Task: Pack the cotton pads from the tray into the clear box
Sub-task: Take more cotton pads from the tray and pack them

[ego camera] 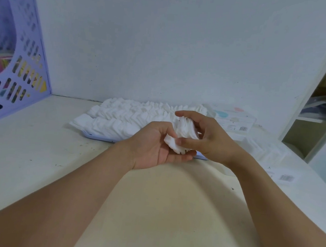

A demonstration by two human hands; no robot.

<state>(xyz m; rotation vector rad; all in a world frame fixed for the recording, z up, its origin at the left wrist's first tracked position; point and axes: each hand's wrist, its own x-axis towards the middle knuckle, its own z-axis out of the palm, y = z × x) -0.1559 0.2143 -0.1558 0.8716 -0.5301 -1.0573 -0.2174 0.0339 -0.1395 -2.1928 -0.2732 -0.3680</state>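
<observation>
Both hands hold a small stack of cotton pads (pixel 184 133) just above the tray (pixel 98 137), the left hand (pixel 156 146) cupping it from below and the right hand (pixel 206 136) pinching it, probably squaring the edges for packing.

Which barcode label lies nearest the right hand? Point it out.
The barcode label on the printed box behind the right hand, by the wall. The other barcode label lies flat on the table farther right, close to its edge.
</observation>
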